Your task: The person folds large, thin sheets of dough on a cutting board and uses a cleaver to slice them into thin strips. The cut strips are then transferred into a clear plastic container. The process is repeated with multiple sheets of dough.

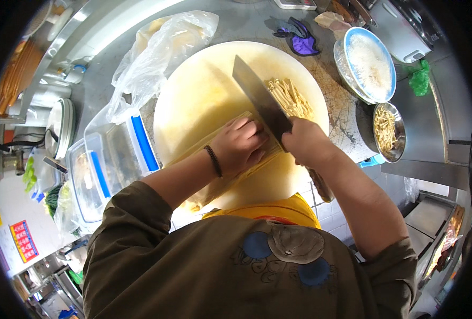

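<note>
On a round, pale cutting board, my left hand presses down on a stack of thin yellowish sheets, likely tofu skin, with its fingers curled. My right hand grips a cleaver with a wide steel blade and a wooden handle. The blade stands at the right end of the stack, close beside my left fingertips. A small pile of cut strips lies on the board just right of the blade. The stack's near end reaches the board's edge by my body.
A clear plastic bag and clear containers with blue clips lie left of the board. Purple-and-black gloves or cloth lie behind it. To the right stand a blue-rimmed bowl of white shreds and a steel bowl of strips.
</note>
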A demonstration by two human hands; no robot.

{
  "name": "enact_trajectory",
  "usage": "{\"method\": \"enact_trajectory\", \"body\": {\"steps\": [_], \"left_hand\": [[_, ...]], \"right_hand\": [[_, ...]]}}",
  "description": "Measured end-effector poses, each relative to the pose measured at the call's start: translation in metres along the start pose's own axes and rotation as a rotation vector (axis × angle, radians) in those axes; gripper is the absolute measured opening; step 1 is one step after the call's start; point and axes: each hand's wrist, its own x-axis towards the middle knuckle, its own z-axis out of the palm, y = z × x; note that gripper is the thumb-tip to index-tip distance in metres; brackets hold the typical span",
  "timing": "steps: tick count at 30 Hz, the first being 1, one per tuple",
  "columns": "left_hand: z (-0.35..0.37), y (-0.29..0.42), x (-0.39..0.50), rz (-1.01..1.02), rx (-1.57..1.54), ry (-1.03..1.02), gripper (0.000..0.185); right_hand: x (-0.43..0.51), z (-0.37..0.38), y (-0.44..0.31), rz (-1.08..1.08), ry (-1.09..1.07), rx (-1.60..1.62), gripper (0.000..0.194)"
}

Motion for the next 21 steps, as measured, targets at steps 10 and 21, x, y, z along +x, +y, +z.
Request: {"method": "enact_trajectory", "body": {"steps": [10,21], "left_hand": [[0.001,-0.007,-0.008,0.013,0.132,-0.005,0.035],[0.003,-0.004,-0.003,0.000,0.071,0.027,0.023]], "right_hand": [[-0.043,-0.012,-0.006,0.008,0.037,-0.024,0.030],[-0.044,0.005,-0.004,-0.034,0.055,-0.049,0.033]]}}
